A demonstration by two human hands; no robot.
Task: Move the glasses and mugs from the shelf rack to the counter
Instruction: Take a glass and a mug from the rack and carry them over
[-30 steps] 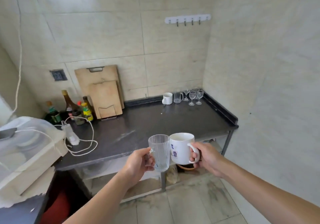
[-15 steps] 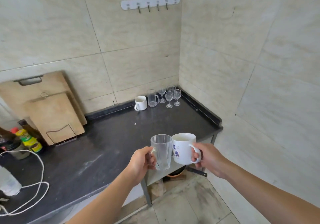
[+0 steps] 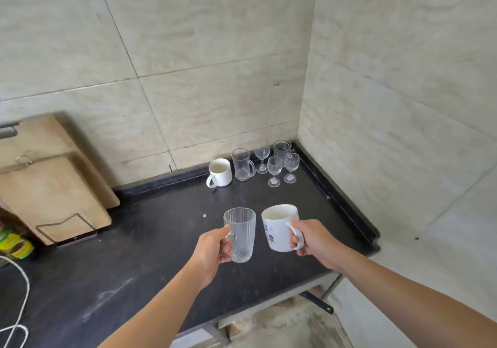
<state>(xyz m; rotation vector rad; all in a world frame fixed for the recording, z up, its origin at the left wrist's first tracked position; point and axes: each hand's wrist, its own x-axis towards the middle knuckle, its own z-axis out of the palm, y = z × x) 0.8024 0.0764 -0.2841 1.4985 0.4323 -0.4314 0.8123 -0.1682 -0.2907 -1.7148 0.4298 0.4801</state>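
The left hand (image 3: 212, 247) grips a ribbed glass (image 3: 240, 233) and the right hand (image 3: 316, 242) holds a white mug (image 3: 278, 226) by its handle (blue print on its side), both above the dark counter (image 3: 134, 267). More glasses (image 3: 274, 163) stand in the back corner.

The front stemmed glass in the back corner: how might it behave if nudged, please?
The front stemmed glass would probably tip easily, with its bowl on a thin stem over a small foot. It looks thin and fragile, and could knock the neighbouring stemmed glass close beside it.
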